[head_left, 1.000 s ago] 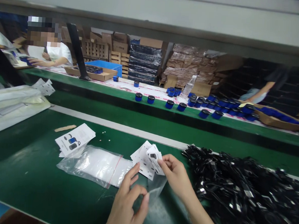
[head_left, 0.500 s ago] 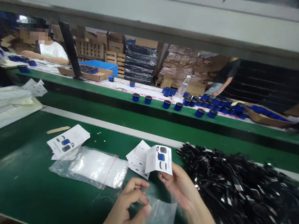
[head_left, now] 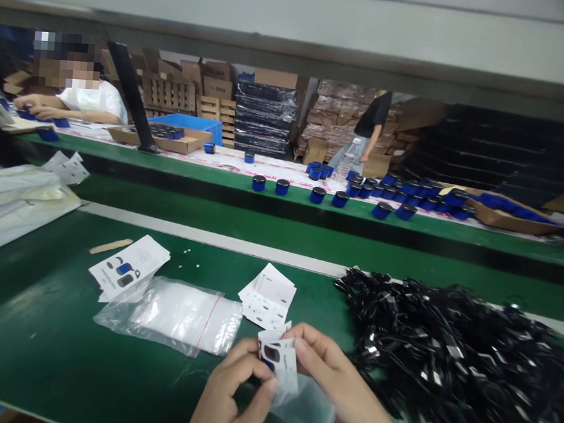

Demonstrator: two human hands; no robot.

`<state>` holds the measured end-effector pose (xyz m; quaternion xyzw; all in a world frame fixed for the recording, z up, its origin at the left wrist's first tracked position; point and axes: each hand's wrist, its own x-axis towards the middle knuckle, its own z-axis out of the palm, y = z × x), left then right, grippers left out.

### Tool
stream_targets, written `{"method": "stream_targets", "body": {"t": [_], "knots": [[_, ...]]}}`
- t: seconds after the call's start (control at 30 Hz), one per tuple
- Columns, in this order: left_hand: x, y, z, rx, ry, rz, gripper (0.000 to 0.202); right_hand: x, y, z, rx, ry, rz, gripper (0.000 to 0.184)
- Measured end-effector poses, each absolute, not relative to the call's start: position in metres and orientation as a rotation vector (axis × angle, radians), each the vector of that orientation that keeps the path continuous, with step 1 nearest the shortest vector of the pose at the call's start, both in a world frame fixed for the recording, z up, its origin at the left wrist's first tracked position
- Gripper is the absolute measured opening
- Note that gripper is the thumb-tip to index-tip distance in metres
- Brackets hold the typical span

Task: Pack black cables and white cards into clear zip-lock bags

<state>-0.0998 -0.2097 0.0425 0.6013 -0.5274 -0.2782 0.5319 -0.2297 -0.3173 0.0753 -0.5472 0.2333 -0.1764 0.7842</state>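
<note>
My right hand (head_left: pixel 337 383) pinches a small printed leaflet (head_left: pixel 277 356) and holds it at the mouth of a small clear plastic bag (head_left: pixel 304 409). My left hand (head_left: pixel 233 395) pinches the bag's edge just left of the leaflet, thumb and fingers closed. Both hands are low in the picture, over the green belt (head_left: pixel 37 323). Just beyond them lies a small stack of white leaflets (head_left: pixel 266 295). A pile of clear zip bags (head_left: pixel 178 314) lies to the left.
A big heap of black cables (head_left: pixel 450 352) fills the right side. More leaflets (head_left: pixel 126 268) and a wooden stick (head_left: pixel 110 246) lie at the left. Blue round speakers (head_left: pixel 399 194) stand on the far bench, where a seated person (head_left: pixel 82 97) works. White sheets (head_left: pixel 12 199) lie far left.
My right hand lifted one leaflet off the stack, then brought it down toward me to the clear bag. My left hand closed on the bag's edge.
</note>
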Motion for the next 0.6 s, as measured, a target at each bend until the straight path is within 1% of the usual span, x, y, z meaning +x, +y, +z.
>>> {"method": "stream_targets", "body": {"t": [0.1, 0.2, 0.33, 0.4, 0.43, 0.5, 0.53, 0.57, 0.6], "knots": [[-0.104, -0.208, 0.039, 1.454, -1.295, -0.491, 0.012, -0.228, -0.312, 0.079, -1.26, 0.451, -0.373, 0.033], [-0.109, -0.208, 0.034, 1.426, -1.325, -0.342, 0.013, -0.226, -0.31, 0.078, -1.335, 0.56, -0.39, 0.023], [-0.11, -0.209, 0.029, 1.421, -1.372, -0.341, 0.013, -0.227, -0.309, 0.07, -1.362, 0.638, -0.401, 0.018], [-0.107, -0.21, 0.028, 1.453, -1.422, -0.354, 0.013, -0.231, -0.309, 0.07, -1.548, 0.745, -0.421, 0.01], [-0.106, -0.21, 0.028, 1.471, -1.458, -0.35, 0.013, -0.233, -0.309, 0.073, -1.688, 0.812, -0.452, 0.016], [-0.104, -0.21, 0.028, 1.488, -1.556, -0.326, 0.013, -0.237, -0.31, 0.082, -1.965, 0.885, -0.506, 0.044], [-0.103, -0.21, 0.028, 1.486, -1.603, -0.309, 0.013, -0.239, -0.311, 0.088, -2.075, 0.867, -0.493, 0.049], [-0.103, -0.211, 0.029, 1.479, -1.635, -0.294, 0.014, -0.24, -0.312, 0.094, -2.155, 0.826, -0.443, 0.045], [-0.104, -0.211, 0.031, 1.471, -1.645, -0.289, 0.014, -0.241, -0.313, 0.1, -2.2, 0.79, -0.373, 0.033]]}}
